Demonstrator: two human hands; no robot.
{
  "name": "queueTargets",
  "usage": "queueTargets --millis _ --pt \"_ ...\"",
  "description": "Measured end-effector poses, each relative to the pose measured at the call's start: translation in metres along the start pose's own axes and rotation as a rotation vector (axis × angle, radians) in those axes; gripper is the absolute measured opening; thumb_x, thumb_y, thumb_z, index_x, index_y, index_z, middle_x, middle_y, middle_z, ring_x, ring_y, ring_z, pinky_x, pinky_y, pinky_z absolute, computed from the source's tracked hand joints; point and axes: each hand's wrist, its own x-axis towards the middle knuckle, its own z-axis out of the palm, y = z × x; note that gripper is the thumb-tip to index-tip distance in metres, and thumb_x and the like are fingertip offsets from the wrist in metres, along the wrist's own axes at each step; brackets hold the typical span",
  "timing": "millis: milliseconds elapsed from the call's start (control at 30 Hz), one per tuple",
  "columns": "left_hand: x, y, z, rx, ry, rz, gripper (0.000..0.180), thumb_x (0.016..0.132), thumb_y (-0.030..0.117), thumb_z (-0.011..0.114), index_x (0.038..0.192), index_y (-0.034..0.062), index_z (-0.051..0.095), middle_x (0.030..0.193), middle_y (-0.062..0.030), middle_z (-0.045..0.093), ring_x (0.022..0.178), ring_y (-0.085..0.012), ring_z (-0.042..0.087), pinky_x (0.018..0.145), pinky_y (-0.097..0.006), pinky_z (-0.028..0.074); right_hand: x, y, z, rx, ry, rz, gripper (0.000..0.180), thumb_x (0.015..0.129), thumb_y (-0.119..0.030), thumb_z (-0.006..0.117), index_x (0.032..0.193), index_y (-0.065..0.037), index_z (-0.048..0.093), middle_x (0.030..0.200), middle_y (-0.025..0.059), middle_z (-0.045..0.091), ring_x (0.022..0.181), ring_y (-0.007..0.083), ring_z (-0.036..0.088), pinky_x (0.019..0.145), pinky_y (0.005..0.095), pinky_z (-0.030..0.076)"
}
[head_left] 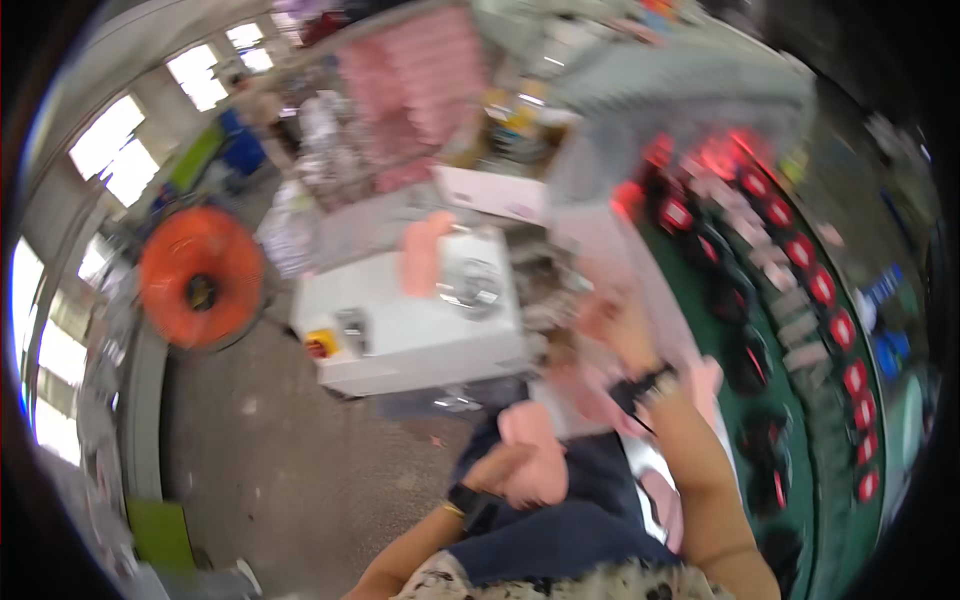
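My left hand [495, 467] is closed on a pink insole-shaped pad [538, 462], held low in front of my lap. Over the light worktop on the right, my right hand [618, 322] stretches forward, a dark band on its wrist. Motion smears its fingers, so I cannot tell whether they grip anything. Pink pieces [706, 385] lie beside that forearm, and a blurred grey-brown heap [545, 285] sits just left of the hand. A second pink pad [424, 254] rests on top of the white box [420, 345].
A green conveyor [690, 290] on the right carries rows of dark pieces and round red-and-white ones, under a red glow at its far end. An orange round fan [202, 278] stands at left. Stacked pink sheets [415, 85] and a pink-white carton [492, 194] lie farther back.
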Motion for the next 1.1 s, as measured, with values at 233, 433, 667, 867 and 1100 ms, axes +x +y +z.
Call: queueTargets --millis 233,433,667,867,1100 --pt "0.007 0.007 -0.003 -0.450 0.078 -0.257 0.038 0.093 0.019 0.058 0.120 -0.0073 0.056 0.115 -0.0113 0.063 0.103 -0.0179 0.061 0.090 -0.031 0.050 0.003 0.018 -0.013 -0.277 0.061 0.035 0.026 0.086 -0.011 0.062 0.109 -0.001 0.056 0.103 0.0203 0.057 0.093 0.0394 0.058 0.077 0.0435 0.048" --pt "0.005 0.016 0.010 -0.252 0.286 -0.214 0.038 0.091 0.027 0.062 0.112 -0.0056 0.060 0.104 -0.0063 0.065 0.091 -0.0120 0.063 0.078 -0.026 0.051 0.054 0.112 0.073 0.361 0.111 0.311 0.040 0.090 -0.043 0.060 0.090 -0.003 0.062 0.073 0.0080 0.059 0.067 0.0188 0.057 0.056 0.0340 0.043" --pt "0.009 0.011 0.018 -0.293 0.362 -0.192 0.041 0.087 0.033 0.066 0.105 -0.0041 0.063 0.094 -0.0041 0.063 0.082 -0.0086 0.058 0.070 -0.023 0.046 0.071 0.168 -0.020 0.707 0.264 0.587 0.038 0.096 -0.039 0.054 0.119 -0.008 0.056 0.088 0.0078 0.062 0.062 0.0191 0.064 0.049 0.0290 0.047" --pt "0.035 0.010 0.016 -0.183 0.214 -0.226 0.037 0.090 0.031 0.061 0.105 -0.0023 0.062 0.099 -0.0070 0.064 0.087 -0.0130 0.060 0.075 -0.027 0.048 -0.047 0.304 -0.227 0.378 0.734 0.589 0.025 0.087 -0.032 0.057 0.092 -0.009 0.061 0.075 0.0093 0.062 0.061 0.0245 0.062 0.052 0.0377 0.046" --pt "0.056 0.011 0.025 -0.282 0.267 -0.245 0.038 0.091 0.028 0.054 0.114 -0.0024 0.056 0.106 -0.0130 0.064 0.099 -0.0243 0.061 0.086 -0.038 0.049 -0.179 0.361 -0.322 -0.653 0.736 0.814 0.015 0.079 -0.020 0.060 0.085 -0.006 0.062 0.067 0.0113 0.064 0.061 0.0267 0.064 0.056 0.0410 0.050"
